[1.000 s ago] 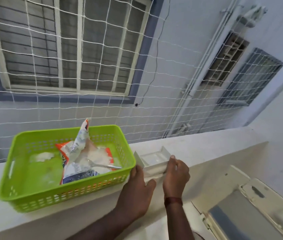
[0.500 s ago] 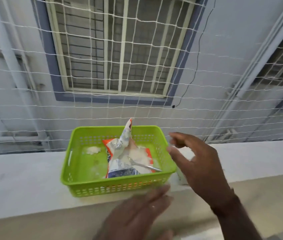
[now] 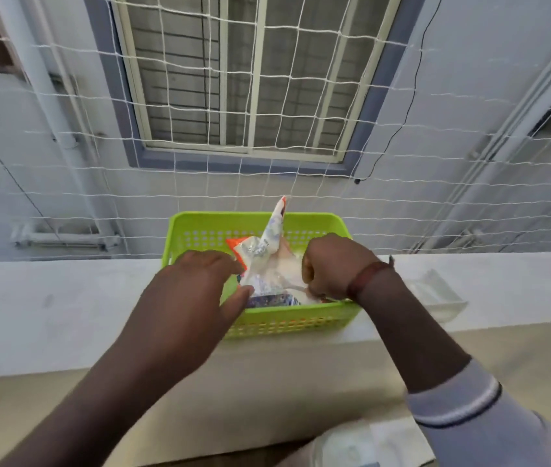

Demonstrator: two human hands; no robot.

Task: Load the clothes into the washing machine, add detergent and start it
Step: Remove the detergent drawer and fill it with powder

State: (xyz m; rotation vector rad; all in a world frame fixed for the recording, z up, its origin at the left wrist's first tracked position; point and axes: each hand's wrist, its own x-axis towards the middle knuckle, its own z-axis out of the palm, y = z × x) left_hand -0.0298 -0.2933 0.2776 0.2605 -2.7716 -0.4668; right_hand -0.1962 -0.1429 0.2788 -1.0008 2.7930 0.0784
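Note:
A lime-green plastic basket (image 3: pixel 200 227) sits on a white ledge. Inside it lies an opened detergent pouch (image 3: pixel 269 261), white with orange and blue print, its torn top standing up. My left hand (image 3: pixel 196 291) rests on the pouch's left side, fingers and thumb pinching its edge. My right hand (image 3: pixel 333 264) is inside the basket on the right, closed in a fist around a thin metal spoon handle (image 3: pixel 301 287) that lies in the pouch's powder. The white detergent drawer (image 3: pixel 435 296) stands on the ledge to the right of the basket, apart from both hands.
The white ledge (image 3: pixel 65 308) runs across the view. Behind it hangs a white safety net (image 3: pixel 301 96), with a barred window and pipes on the wall beyond. A white surface shows at the bottom edge, below my right sleeve.
Both hands left the detergent drawer and moved left into the basket. The left hand took the pouch, the right closed on the spoon. My view swung left, centring the basket.

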